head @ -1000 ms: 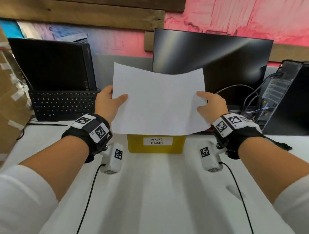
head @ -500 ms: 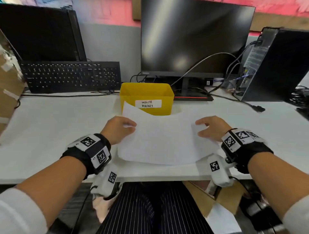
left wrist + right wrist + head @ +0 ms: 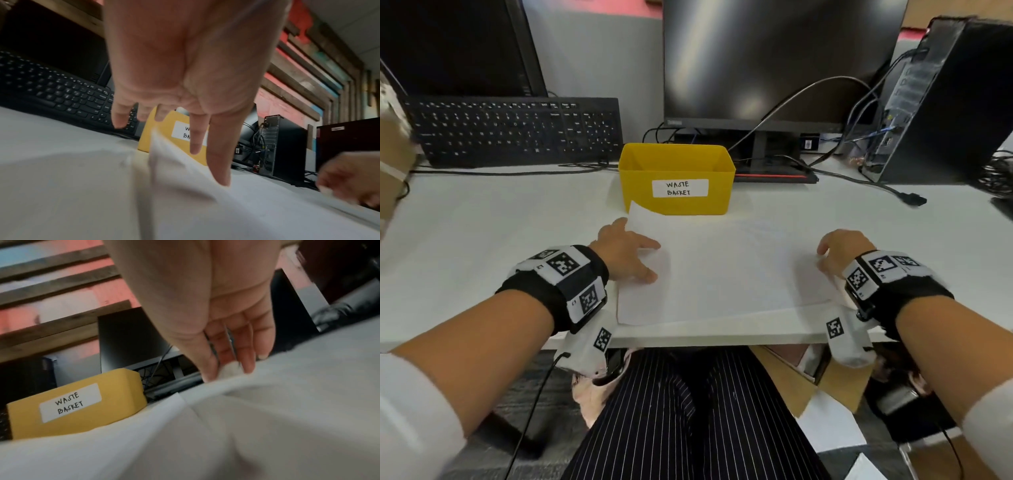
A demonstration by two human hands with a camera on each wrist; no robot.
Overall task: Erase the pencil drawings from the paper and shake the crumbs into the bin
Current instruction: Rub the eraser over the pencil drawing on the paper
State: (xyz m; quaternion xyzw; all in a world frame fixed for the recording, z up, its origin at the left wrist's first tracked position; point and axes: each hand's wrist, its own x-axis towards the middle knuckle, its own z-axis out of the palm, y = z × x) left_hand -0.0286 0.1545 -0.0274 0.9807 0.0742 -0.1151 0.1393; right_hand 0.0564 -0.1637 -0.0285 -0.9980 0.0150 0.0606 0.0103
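Observation:
The white paper point(image 3: 729, 270) lies flat on the white table, its far left corner against the yellow bin point(image 3: 640, 185) labelled "WASTE BASKET". My left hand point(image 3: 650, 260) rests on the sheet's left edge with straight, spread fingers. In the left wrist view its thumb point(image 3: 223, 178) touches the paper point(image 3: 205, 203) while the other fingers hover. My right hand point(image 3: 825, 257) is at the sheet's right edge. In the right wrist view the right hand point(image 3: 228, 368) pinches a raised white bit of the paper point(image 3: 185, 434) between thumb and fingers. No pencil marks show.
A black keyboard point(image 3: 517, 130) leans at the back left, a dark monitor point(image 3: 774, 61) stands behind the bin, and a PC tower point(image 3: 945, 102) with cables point(image 3: 893, 192) is at the right. The table's front edge point(image 3: 705, 337) runs just under the paper.
Both hands brought the paper down from upright above the bin to flat on the table near the front edge. The left hand's grip has loosened into straight fingers.

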